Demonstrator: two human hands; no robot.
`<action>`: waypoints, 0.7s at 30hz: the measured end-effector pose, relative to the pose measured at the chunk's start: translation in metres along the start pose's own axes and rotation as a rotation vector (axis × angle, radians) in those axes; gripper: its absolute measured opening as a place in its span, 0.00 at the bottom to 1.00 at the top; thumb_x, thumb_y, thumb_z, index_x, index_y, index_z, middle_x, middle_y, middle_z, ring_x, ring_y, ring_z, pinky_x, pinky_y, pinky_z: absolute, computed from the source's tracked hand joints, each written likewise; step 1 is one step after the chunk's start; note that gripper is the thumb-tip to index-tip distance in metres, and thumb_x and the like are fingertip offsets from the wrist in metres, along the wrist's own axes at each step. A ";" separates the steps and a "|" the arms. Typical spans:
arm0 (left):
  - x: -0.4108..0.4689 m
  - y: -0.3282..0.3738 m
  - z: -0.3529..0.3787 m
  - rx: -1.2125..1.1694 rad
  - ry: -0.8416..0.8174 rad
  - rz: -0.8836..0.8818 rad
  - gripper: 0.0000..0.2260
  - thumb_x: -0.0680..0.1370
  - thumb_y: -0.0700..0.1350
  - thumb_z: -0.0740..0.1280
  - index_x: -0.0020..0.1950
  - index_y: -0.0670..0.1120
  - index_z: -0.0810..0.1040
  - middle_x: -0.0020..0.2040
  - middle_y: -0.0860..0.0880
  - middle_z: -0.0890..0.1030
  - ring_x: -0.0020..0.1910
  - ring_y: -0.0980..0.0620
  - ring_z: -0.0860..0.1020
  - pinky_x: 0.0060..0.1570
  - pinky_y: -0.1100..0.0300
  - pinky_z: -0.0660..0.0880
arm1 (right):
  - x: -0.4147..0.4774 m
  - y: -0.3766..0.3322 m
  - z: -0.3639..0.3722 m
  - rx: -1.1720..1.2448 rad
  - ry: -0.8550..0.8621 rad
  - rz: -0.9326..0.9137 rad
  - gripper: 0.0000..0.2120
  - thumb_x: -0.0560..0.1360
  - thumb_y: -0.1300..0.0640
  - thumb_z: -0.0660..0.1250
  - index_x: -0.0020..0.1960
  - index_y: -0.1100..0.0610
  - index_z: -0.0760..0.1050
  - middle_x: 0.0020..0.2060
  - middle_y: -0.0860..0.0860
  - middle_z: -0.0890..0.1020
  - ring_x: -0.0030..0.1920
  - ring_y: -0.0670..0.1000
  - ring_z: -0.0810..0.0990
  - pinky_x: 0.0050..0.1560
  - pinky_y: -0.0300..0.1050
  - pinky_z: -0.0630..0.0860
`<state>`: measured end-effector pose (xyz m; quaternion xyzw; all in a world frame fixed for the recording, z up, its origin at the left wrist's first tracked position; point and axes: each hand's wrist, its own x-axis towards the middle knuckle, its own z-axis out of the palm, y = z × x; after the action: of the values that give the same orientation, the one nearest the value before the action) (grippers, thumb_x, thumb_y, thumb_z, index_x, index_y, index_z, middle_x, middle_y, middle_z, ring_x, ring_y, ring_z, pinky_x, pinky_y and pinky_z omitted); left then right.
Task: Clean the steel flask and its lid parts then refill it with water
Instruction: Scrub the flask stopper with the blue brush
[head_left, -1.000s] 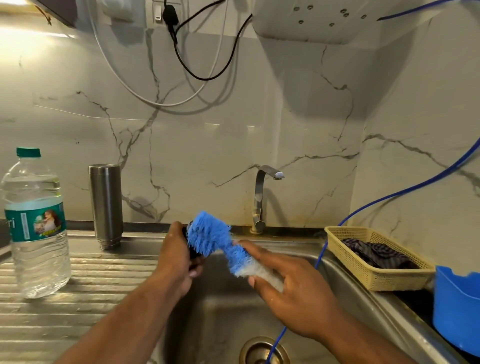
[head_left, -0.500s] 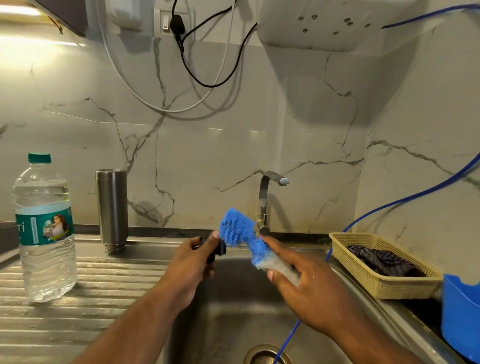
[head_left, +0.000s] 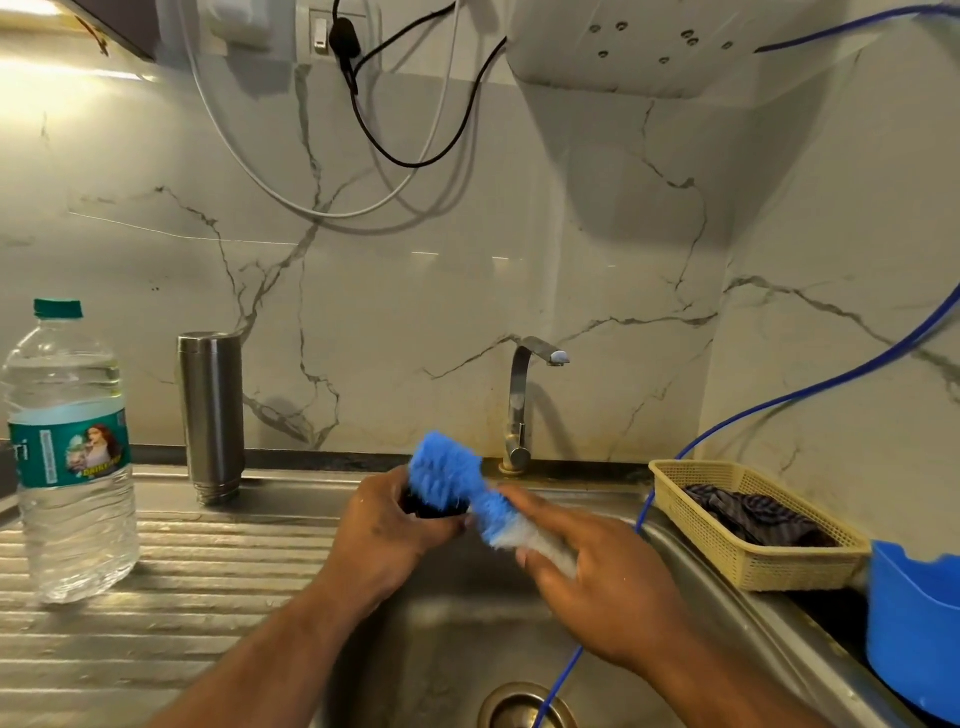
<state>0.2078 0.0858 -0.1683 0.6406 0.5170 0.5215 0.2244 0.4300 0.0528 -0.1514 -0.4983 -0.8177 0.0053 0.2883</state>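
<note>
While the bottle (head_left: 70, 452) holds water (head_left: 78, 535), the basket (head_left: 779, 569) holds cloth (head_left: 753, 517).

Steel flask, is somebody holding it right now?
No, the steel flask stands alone on the drainboard; the left hand holds a dark lid part, the right hand the blue brush.

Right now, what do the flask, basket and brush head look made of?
Flask: brushed steel, satin grey with soft vertical reflections. Basket: probably moulded plastic, matte pale yellow, fine lattice walls. Brush head: looks like blue synthetic bristles, fuzzy edges; could be foam.
</note>
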 end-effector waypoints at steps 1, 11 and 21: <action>0.000 -0.001 0.000 0.008 0.001 0.015 0.20 0.69 0.49 0.81 0.59 0.54 0.82 0.49 0.55 0.86 0.51 0.57 0.84 0.54 0.54 0.83 | 0.001 0.001 0.000 0.007 0.040 0.015 0.29 0.81 0.41 0.62 0.63 0.13 0.47 0.68 0.33 0.74 0.58 0.34 0.72 0.56 0.29 0.68; 0.002 -0.008 0.000 -0.017 0.005 0.019 0.14 0.70 0.44 0.80 0.53 0.52 0.83 0.46 0.52 0.86 0.47 0.57 0.84 0.52 0.54 0.83 | 0.000 -0.003 0.006 -0.015 -0.023 -0.017 0.29 0.82 0.41 0.62 0.64 0.14 0.46 0.69 0.35 0.74 0.60 0.34 0.71 0.62 0.33 0.70; 0.002 -0.011 0.000 -0.051 0.016 0.000 0.19 0.69 0.47 0.81 0.58 0.55 0.82 0.49 0.54 0.86 0.51 0.55 0.84 0.52 0.53 0.83 | 0.002 0.003 0.006 -0.018 0.050 0.014 0.29 0.81 0.41 0.62 0.68 0.16 0.48 0.68 0.35 0.76 0.61 0.37 0.73 0.62 0.36 0.72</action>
<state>0.2027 0.0918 -0.1762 0.6305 0.5053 0.5396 0.2367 0.4293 0.0574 -0.1565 -0.5066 -0.8067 -0.0127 0.3041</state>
